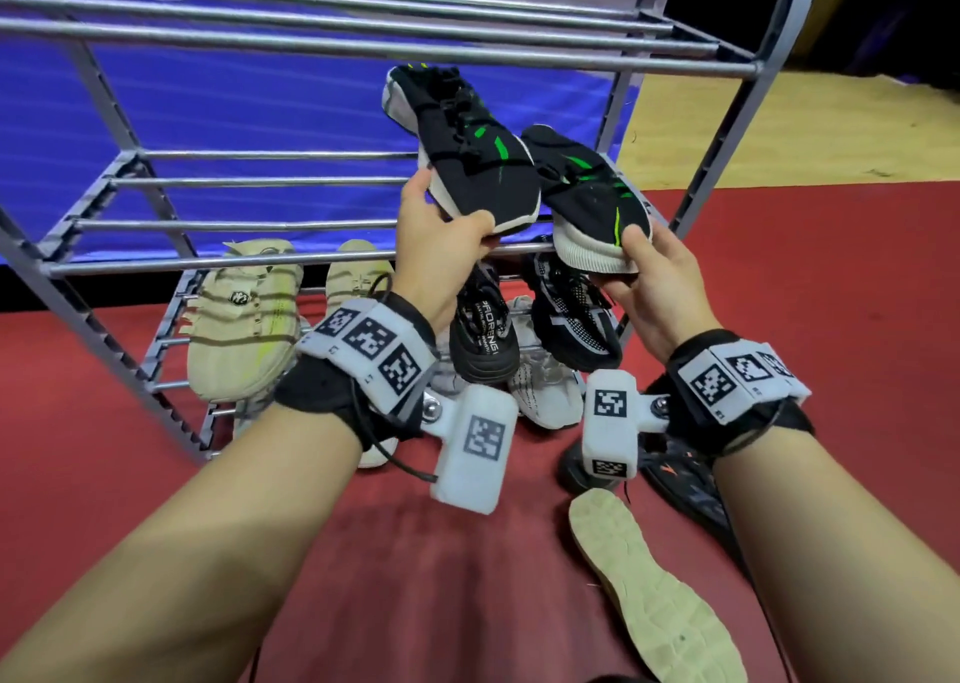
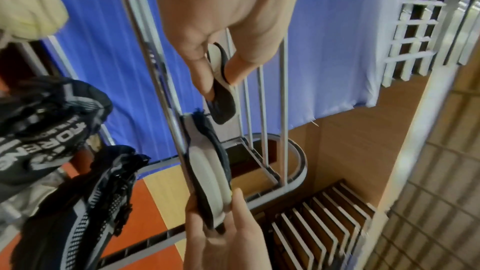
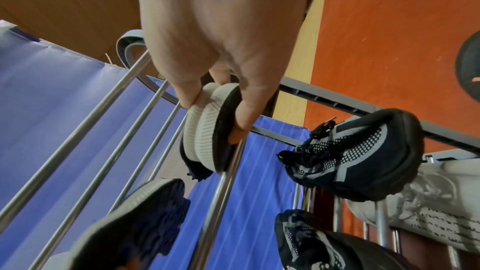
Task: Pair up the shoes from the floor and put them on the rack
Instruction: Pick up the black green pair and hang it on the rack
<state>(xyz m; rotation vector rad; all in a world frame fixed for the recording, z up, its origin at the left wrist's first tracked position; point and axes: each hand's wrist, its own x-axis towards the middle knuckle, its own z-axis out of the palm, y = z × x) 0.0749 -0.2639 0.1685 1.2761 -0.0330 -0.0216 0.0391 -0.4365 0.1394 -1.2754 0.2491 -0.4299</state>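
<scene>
- Head view: nearest you are your forearms, and by the right one a pale sole (image 1: 654, 586) lies upturned on the red floor (image 1: 441, 552), just beside a dark shoe (image 1: 685, 474) that your wrist partly hides.
- Your left hand (image 1: 436, 246) pinches the heel of the left black shoe (image 1: 467, 147); your right hand (image 1: 660, 282) pinches the heel of the right black shoe (image 1: 587, 194).
- Both shoes run long axis away from you, toes up and back over the middle shelf (image 1: 234, 225), heels at its front bar. They lie side by side, almost touching.
- I judge the coming move is a short lowering: toes onto the rear bars, heels onto the front one.
- Room is open to the left along that shelf; the rack's side frame (image 1: 727, 126) stands close on the right, so keep the right shoe off it.
- Below, a beige pair (image 1: 244, 319) and a black mesh pair (image 1: 571, 313) already sit on the bottom shelf.
- Left wrist view: thumb and fingers (image 2: 202, 73) clamp a thin heel edge, with shelf bars right behind it.
- Right wrist view: fingers (image 3: 249, 114) curl round the white ribbed heel, which sits against the front bar (image 3: 223, 182).
</scene>
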